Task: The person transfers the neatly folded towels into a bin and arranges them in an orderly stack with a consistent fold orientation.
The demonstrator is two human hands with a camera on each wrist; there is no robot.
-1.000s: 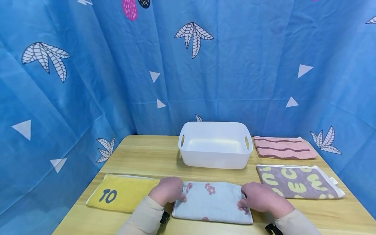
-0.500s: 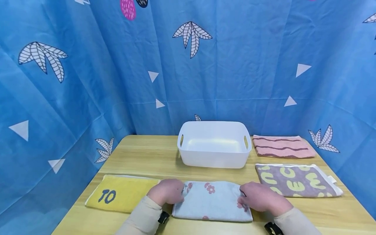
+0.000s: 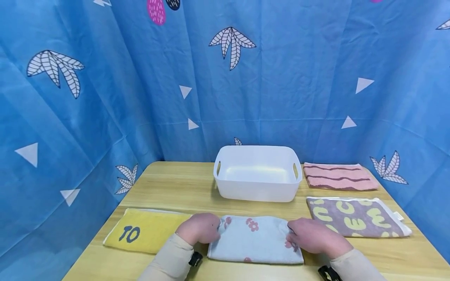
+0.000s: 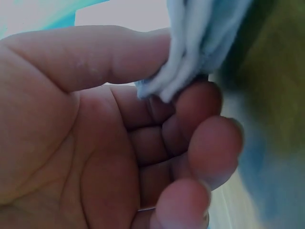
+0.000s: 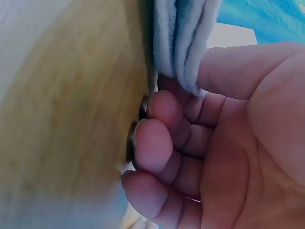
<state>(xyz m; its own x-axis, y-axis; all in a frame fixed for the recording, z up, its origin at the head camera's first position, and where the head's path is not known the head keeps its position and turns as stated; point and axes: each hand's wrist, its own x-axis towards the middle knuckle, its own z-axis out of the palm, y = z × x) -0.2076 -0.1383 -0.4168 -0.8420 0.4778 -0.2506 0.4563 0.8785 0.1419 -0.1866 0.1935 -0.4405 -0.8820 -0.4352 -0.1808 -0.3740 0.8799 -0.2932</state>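
Observation:
A folded light-blue towel (image 3: 256,240) with pink flowers lies in front of me at the middle of the table. My left hand (image 3: 202,229) pinches its left edge; in the left wrist view the layered towel edge (image 4: 183,52) sits between thumb and curled index finger. At the opposite end, my right hand (image 3: 311,236) grips the right edge the same way, and the right wrist view shows several folded layers (image 5: 183,43) under the thumb. The other fingers of both hands curl below the towel.
Behind the towel stands a white plastic basket (image 3: 258,192) with handle holes. A folded yellow towel (image 3: 154,230) lies at left. At right are a purple lettered towel (image 3: 358,218) and a pink striped towel (image 3: 339,177). Blue patterned curtains (image 3: 281,86) enclose the wooden table (image 3: 183,175).
Both hands have tightened their hold on the light-blue towel's ends, thumbs drawing in. The towel's near edge has risen slightly. The other towels and the basket stay put.

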